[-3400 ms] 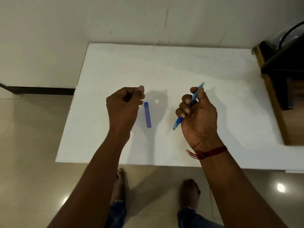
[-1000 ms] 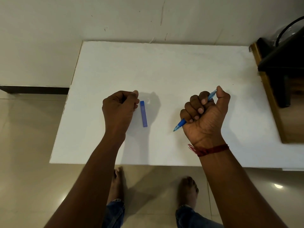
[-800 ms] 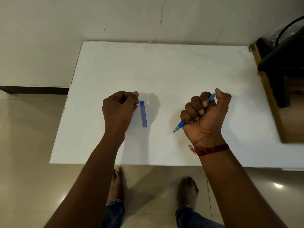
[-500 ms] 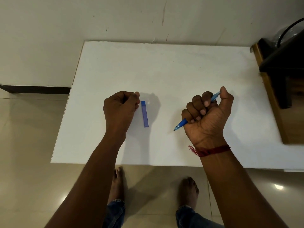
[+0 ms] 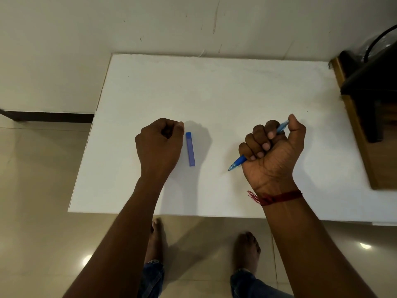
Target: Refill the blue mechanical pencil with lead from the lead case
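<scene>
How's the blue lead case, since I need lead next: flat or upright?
Lying flat: the slim blue plastic lead case rests lengthwise on the white table.

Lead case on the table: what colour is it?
The lead case is blue, best seen in the head view.

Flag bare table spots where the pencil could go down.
Widest: the far half of the table, from both hands back to the wall. Also the strip between the lead case and the right hand gripping the pencil, and right of that hand up to the wooden stand. Tight: the left hand sits close beside the case.
</scene>
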